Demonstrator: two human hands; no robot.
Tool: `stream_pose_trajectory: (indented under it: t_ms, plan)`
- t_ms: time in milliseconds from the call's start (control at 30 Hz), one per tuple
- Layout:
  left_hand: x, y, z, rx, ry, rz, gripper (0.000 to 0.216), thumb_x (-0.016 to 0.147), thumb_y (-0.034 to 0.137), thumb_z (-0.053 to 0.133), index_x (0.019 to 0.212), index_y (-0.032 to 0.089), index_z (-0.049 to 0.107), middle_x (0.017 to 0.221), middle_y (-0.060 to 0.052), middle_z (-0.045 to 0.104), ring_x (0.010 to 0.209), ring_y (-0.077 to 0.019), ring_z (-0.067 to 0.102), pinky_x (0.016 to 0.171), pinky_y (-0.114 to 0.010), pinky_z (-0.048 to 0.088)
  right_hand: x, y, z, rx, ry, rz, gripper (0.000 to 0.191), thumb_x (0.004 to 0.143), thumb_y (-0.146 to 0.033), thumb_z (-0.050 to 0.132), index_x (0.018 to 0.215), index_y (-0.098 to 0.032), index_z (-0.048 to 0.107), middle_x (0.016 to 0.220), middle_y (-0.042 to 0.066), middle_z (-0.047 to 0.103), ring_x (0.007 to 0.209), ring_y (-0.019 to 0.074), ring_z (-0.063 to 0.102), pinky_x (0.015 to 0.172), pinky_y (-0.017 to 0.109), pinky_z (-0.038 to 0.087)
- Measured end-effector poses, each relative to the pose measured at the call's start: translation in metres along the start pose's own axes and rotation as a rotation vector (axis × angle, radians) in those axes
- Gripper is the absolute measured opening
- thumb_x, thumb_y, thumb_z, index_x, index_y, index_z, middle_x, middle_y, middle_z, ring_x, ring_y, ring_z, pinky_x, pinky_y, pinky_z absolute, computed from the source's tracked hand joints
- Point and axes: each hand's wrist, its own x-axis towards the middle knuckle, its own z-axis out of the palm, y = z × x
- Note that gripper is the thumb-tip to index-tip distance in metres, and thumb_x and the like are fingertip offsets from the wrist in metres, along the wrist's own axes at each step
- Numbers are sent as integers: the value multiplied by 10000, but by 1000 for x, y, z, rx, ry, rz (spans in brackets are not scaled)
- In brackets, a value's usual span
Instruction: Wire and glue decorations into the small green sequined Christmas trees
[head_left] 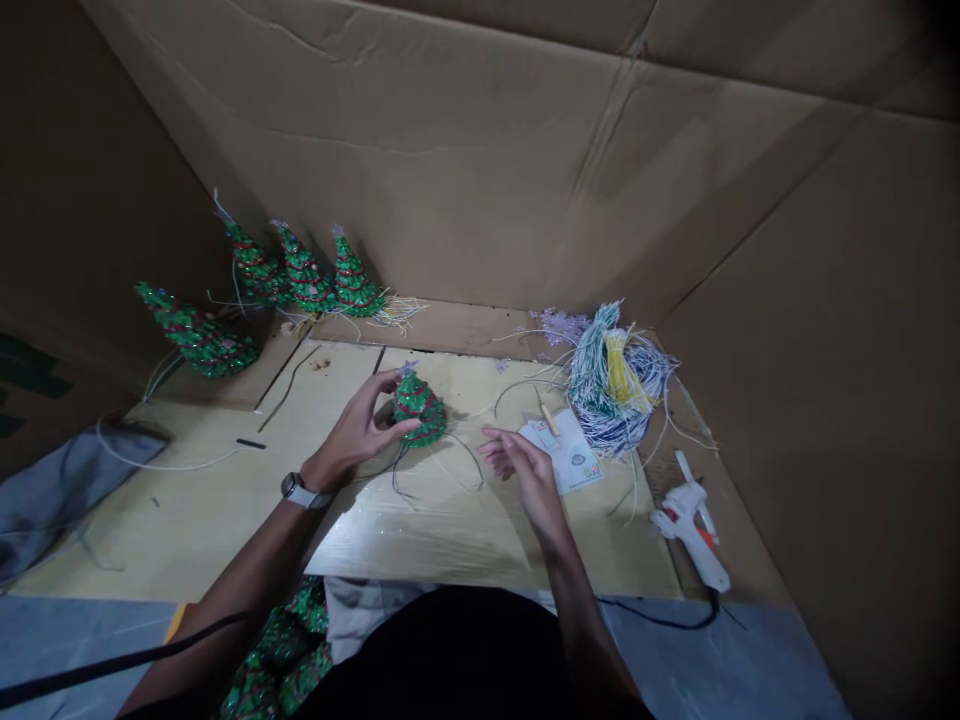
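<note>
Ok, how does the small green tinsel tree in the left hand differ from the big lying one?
The small green tinsel tree is shorter than the large green tinsel tree, held upright in the left hand, while the large one lies on its side. Both have red bands.

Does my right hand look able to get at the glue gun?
Probably yes. Your right hand looks empty, and the white hot glue gun lies off to its right; only a few loose wires cross the way.

Black top [465, 650]; smartwatch with white band [301, 491]
</note>
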Motion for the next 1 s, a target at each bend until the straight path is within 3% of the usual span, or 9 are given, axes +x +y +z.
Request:
stream_pose_trajectory:
  t_ms: [100,200,400,567,700,800,900,1000]
  plan:
    - [-1,-1,-2,-1,-40,50,593,997,479,770,1510,228,612,1493,-147,678,1365,-314,662,1203,-494,513,0,0,-1,-14,8,-8,395,1078,-561,614,1217,-269,841,1045,52,845,895,199,697,753,306,506]
    - [1,-1,-3,12,14,53,714,930,481,857,1547,232,598,1432,-139,702,1304,-307,685,1175,-487,539,0,0,-3,-19,7,-9,397,1076,-558,613,1225,-266,837,1056,53,844,894,196,697,745,303,503]
    - [2,-2,-2,-21,-50,82,739,981,457,804,1643,273,533,1598,-151,624,1415,-321,641,1183,-503,549,-3,2,-10,-17,37,4,421,1062,-569,618,1231,-246,828,1064,61,846,874,190,702,740,301,505]
    - [3,-4,2,-17,-7,79,726,936,478,851,1573,239,597,1442,-150,713,1262,-305,708,1133,-524,586,-7,6,-17,-23,79,17,456,1040,-600,625,1217,-231,826,1041,74,849,853,196,702,719,302,506]
    - [3,-5,2,24,-1,94,792,928,488,856,1624,277,543,1569,-139,634,1282,-297,697,1119,-488,592,-12,4,-27,-58,119,18,488,1029,-632,621,1217,-229,822,1049,79,847,851,203,722,711,302,515]
    - [3,-9,3,52,-21,51,770,967,526,800,1631,248,526,1532,-114,673,1221,-287,720,1044,-450,620,-23,-12,-40,-114,151,4,503,1039,-648,609,1232,-233,820,1075,82,845,877,215,739,731,310,538]
    - [6,-12,4,36,26,98,666,945,537,815,1481,195,619,1386,-98,719,1123,-275,727,982,-436,627,-40,-48,-63,-247,140,-26,460,1067,-620,605,1286,-270,810,1174,70,845,943,223,762,798,319,572]
    - [9,-13,4,79,61,166,525,955,516,804,1376,255,630,1301,-44,692,1059,-239,712,960,-398,613,-42,-96,-97,-664,119,-68,444,1118,-588,532,1376,-313,766,1296,47,831,1052,232,789,923,340,599]
